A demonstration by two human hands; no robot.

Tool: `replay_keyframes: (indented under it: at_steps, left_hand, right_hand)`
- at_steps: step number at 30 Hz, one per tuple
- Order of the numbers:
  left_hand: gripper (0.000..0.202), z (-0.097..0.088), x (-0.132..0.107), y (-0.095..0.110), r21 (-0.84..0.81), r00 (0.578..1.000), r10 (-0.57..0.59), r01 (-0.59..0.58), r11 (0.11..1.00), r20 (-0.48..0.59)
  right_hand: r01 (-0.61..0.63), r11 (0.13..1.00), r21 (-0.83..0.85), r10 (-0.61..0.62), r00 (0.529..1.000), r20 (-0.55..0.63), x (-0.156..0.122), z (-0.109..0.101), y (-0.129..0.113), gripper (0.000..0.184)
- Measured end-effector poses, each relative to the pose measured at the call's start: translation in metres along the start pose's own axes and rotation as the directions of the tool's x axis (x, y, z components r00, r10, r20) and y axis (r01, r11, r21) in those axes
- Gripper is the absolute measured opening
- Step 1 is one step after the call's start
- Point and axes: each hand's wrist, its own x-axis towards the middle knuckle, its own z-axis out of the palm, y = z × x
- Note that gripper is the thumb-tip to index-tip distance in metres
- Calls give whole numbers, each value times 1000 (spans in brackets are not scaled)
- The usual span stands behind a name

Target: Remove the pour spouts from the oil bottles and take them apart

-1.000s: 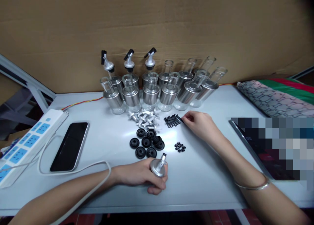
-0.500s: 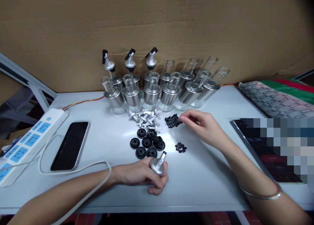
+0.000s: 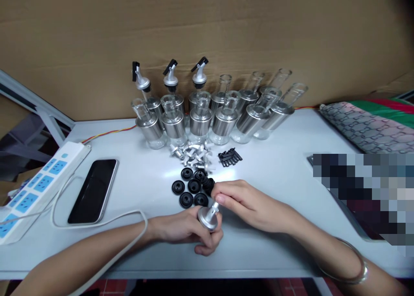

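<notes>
Left hand [image 3: 189, 228]: curled into a loose fist low over the table [image 3: 278, 175]; grips the silver spout [image 3: 208, 218] at the thumb-and-forefinger end.
Silver spout: seated disc-down on top of the left hand, with the narrow tube pointing up and slightly right; concealed below the disc by the fingers.
Right hand [image 3: 247, 205]: closed in a pinch, thumb against forefinger, at the narrow tip of the silver spout; reaches in from the right, above the left hand. Cannot tell whether also pinching a small part.
Bracelet [image 3: 365, 273]: worn on the right forearm, metallic.
Black stoppers [image 3: 194, 186]: clustered just beyond the left hand; partly hidden by the right fingertips.
Loose silver spouts [image 3: 195, 154]: heaped beyond the black stoppers.
Black levers [image 3: 230, 157]: laid in a small group right of the heap, apart from both hands.
Bottles [image 3: 200, 121]: arranged in two rough rows across the far side, glass with metal sleeves; tilted in appearance toward the right end.
Fitted pourers [image 3: 199, 74]: mounted on three back-row bottles at the left, each with a black lever.
Phone [image 3: 93, 191]: lying left of the left hand, well apart, dark screen up.
White cable [image 3: 139, 211]: looped past the phone and across the left forearm.
Power strip [image 3: 37, 188]: set at the far left.
</notes>
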Motion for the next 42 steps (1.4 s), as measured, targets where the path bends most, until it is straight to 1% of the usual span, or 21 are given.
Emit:
replay_keyframes:
  at_steps: [3,6,8,9,10,12,14,16,18,19,20,22,24,27,30,32,37,42]
  left_hand:
    - [20,0,0,1,27,1000,-20,20,999,-5]
    - [19,0,-1,1,55,999,-37,38,998,-30]
    - [21,0,-1,0,66,998,-43,46,997,-53]
    - [21,0,-1,0,67,997,-44,49,997,-64]
    - [22,0,-2,-1,65,996,-46,51,997,-71]
    - [23,1,-2,-1,55,996,-46,51,997,-79]
    - [22,1,-2,0,48,996,-44,48,998,-82]
    - [23,1,-2,0,46,996,-41,45,998,-77]
    - [23,1,-2,0,51,996,-37,41,998,-78]
    - [23,1,-1,-1,52,996,-33,37,998,-80]
    - [23,0,-1,-1,52,996,-32,36,998,-84]
    - [22,0,-1,-1,54,996,-32,36,998,-88]
    - [22,0,-1,-1,53,996,-32,36,998,-89]
    - [22,0,-2,-1,53,996,-31,36,998,-86]
    - [23,0,-2,-1,54,995,-36,41,998,-95]
    - [23,0,-1,-1,47,995,-34,38,998,-98]
    - [24,1,0,-2,-5,995,-18,18,1000,-95]
    - [24,0,1,-2,-6,996,-12,11,1000,-88]
  right_hand:
    - [-28,998,-51,28,1000,6,0,3,-2,37]
    - [-48,996,-75,47,999,-24,0,6,-2,37]
    - [-66,997,-37,62,995,-80,-1,3,0,39]
    - [-83,997,1,82,988,-130,-2,-1,1,41]
    - [-104,994,45,111,975,-192,-3,-6,3,43]
    - [-151,981,125,183,933,-311,-5,-18,7,44]
    - [-183,970,161,232,895,-381,-7,-31,11,37]
    - [-194,968,157,245,864,-440,-9,-41,16,29]
    - [-203,975,89,221,848,-482,-11,-46,19,27]
    - [-211,977,32,200,854,-481,-11,-47,20,28]
    - [-220,975,-33,181,870,-458,-11,-47,22,29]
    - [-225,962,-153,156,917,-367,-11,-47,24,29]
    - [-226,947,-228,161,949,-271,-11,-46,29,28]
    - [-237,933,-270,205,969,-140,-11,-43,37,27]
    - [-242,929,-278,245,969,-23,-13,-42,41,24]
    - [-262,926,-273,272,962,0,-13,-42,40,21]
    - [-362,893,-269,367,930,-34,-13,-44,34,17]
    - [-364,893,-263,369,929,-35,-13,-46,35,19]
